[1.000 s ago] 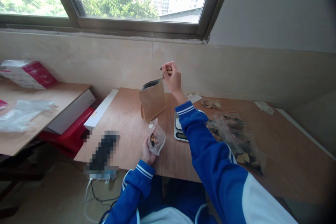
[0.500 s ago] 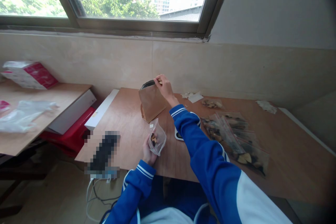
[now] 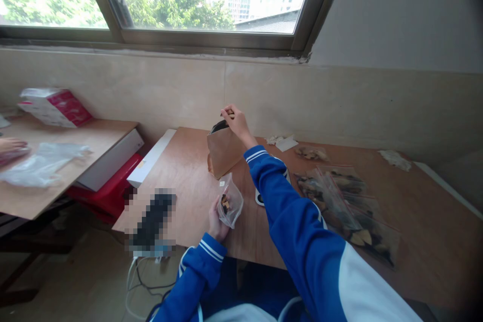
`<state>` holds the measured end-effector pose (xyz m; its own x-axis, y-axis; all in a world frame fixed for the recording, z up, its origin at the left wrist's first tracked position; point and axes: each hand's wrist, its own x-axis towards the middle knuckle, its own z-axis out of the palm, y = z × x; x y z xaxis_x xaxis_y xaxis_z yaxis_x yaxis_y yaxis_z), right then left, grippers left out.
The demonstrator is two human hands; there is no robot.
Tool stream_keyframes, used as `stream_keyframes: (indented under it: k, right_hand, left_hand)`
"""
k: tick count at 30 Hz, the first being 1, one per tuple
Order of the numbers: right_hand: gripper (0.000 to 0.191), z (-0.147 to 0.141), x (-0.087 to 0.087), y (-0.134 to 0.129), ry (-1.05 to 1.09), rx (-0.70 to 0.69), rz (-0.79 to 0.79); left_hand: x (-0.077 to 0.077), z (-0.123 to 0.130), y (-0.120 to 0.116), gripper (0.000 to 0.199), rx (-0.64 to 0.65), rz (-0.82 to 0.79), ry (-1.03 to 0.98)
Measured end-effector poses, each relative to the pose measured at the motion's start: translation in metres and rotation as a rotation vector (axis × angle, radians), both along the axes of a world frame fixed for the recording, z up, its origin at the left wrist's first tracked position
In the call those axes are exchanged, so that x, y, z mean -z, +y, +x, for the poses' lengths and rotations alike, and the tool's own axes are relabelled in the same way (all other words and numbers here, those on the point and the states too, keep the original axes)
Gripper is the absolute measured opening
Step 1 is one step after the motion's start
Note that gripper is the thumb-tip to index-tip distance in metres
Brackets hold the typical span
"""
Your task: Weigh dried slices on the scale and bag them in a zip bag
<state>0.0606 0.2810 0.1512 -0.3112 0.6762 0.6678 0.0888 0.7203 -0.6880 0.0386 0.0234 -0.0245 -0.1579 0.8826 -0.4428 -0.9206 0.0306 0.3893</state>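
Observation:
A small clear plastic bag (image 3: 233, 203) with some brown and dark dried pieces in it rests in my left hand (image 3: 218, 221), whose fingers are wrapped round its left side and bottom. Beyond it, a brown paper bag (image 3: 225, 152) stands tilted on the table with its dark mouth open. My right hand (image 3: 234, 119) is just above that mouth, its fingers pinched on small light-brown pieces. A white device (image 3: 259, 197) is mostly hidden under my right sleeve.
Several filled zip bags (image 3: 358, 211) lie to the right. Crumpled tissue and white paper (image 3: 287, 143) lie at the back. A pixelated dark object (image 3: 154, 219) is at the left edge. Another person's hand (image 3: 13, 145) is on the left table (image 3: 109, 133).
My right hand has risen slightly out of the paper bag's mouth with pieces in its fingers. Another person's hand has appeared at the far left. The view has shifted slightly.

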Motion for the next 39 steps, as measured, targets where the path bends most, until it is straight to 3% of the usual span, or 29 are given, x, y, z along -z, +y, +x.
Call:
stream_keyframes:
  k: [5,11,15,18,20,23,27,30,33,36,39]
  right_hand:
    - [0.047,0.010,0.003,-0.005,-0.004,-0.036,-0.020]
    - [0.060,0.010,0.013,-0.008,-0.212,0.076,0.191]
    - [0.047,0.021,0.006,-0.041,-0.140,0.164,0.243]
    - [0.038,0.044,0.012,-0.089,0.026,0.223,0.104]
    - [0.034,0.062,0.032,-0.127,0.084,0.244,-0.078]
    - [0.032,0.082,0.082,-0.183,0.103,0.185,-0.465]
    - [0.055,0.085,0.150,-0.232,0.133,0.013,-0.786]
    - [0.038,0.084,0.173,-0.238,0.162,0.094,-0.817]
    - [0.028,0.092,0.173,-0.222,0.127,0.206,-0.747]
    - [0.028,0.103,0.173,-0.205,0.105,0.247,-0.733]
    - [0.031,0.107,0.181,-0.197,0.130,0.279,-0.749]
  left_hand:
    - [0.000,0.000,0.000,0.033,0.000,0.000,-0.008]
    - [-0.004,0.000,-0.001,0.035,0.007,0.027,-0.012]
    - [0.000,-0.002,0.000,0.036,-0.002,0.024,0.002]
    - [0.006,-0.002,0.001,0.031,-0.016,0.003,-0.001]
    - [0.008,-0.002,0.002,0.030,-0.026,-0.002,-0.001]
    - [0.007,0.000,0.002,0.028,-0.028,-0.010,-0.002]
    - [0.001,0.010,0.000,0.024,0.014,-0.012,0.063]
    - [-0.001,0.015,-0.001,0.020,-0.023,-0.001,0.252]
    - [-0.006,0.007,-0.008,0.020,-0.109,-0.028,0.509]
    - [-0.023,-0.021,-0.025,0.027,-0.170,-0.059,0.919]
    - [-0.049,-0.072,-0.048,0.030,-0.210,-0.102,1.393]
